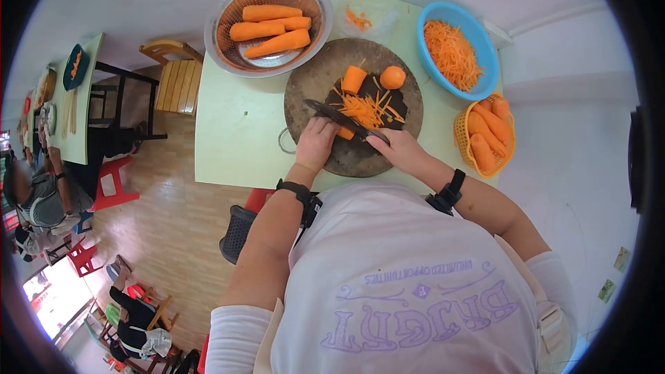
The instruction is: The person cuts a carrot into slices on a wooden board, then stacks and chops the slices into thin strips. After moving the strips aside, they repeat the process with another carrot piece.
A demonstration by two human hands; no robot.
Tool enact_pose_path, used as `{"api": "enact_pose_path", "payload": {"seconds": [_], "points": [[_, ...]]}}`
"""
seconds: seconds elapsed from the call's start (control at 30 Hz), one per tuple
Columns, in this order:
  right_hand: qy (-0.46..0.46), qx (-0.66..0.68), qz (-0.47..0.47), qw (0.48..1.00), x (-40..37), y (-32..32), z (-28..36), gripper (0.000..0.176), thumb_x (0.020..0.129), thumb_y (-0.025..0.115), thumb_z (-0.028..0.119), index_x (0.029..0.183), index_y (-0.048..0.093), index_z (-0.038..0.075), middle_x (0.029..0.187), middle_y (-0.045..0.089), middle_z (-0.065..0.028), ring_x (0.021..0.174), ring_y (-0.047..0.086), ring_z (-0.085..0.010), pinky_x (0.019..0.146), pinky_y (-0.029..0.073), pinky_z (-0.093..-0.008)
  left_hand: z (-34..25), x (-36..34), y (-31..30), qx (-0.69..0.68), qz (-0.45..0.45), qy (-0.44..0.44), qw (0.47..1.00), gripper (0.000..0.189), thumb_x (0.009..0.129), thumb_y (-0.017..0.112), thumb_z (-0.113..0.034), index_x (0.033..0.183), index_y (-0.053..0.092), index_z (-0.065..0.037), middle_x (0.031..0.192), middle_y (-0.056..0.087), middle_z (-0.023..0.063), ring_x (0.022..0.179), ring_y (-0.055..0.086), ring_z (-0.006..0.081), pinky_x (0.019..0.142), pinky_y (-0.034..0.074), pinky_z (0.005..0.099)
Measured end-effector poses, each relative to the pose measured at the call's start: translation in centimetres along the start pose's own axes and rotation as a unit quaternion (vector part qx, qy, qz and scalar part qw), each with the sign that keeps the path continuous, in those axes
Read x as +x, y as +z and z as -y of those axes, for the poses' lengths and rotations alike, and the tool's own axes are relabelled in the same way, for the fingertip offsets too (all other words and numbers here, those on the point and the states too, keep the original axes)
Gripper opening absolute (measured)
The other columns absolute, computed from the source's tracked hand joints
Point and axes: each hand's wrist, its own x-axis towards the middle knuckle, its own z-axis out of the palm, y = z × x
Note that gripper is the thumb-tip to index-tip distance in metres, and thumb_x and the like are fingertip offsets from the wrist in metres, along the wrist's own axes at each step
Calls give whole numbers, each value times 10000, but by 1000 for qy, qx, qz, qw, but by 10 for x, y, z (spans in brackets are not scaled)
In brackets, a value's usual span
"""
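My right hand is closed around the handle of a dark kitchen knife, whose blade slants up to the left across a round cutting board. Curled against the near side of the blade, my left hand presses on a carrot piece, partly hidden by fingers and knife. Beyond the blade lies a heap of carrot shreds. Two larger chunks are on the board's far part: a carrot stub and a rounded carrot end.
A metal bowl at the back left holds several peeled carrots. At the right stand a blue basin of shredded carrot and a yellow basket of carrots. A plastic bag lies behind the board. Other people sit at the far left.
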Motion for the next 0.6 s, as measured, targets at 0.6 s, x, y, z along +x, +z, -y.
{"api": "enact_pose_path", "payload": {"seconds": [0.6], "points": [[68,-62,40,995,-15,-7,0,522,982,484,488,1139,634,13,986,673,-238,957,626,-423,828,494,-479,1,-1,2,-2,0,-5,1000,113,772,706,-51,868,647,-56,926,627,84,883,598,298,770,514,383]]}}
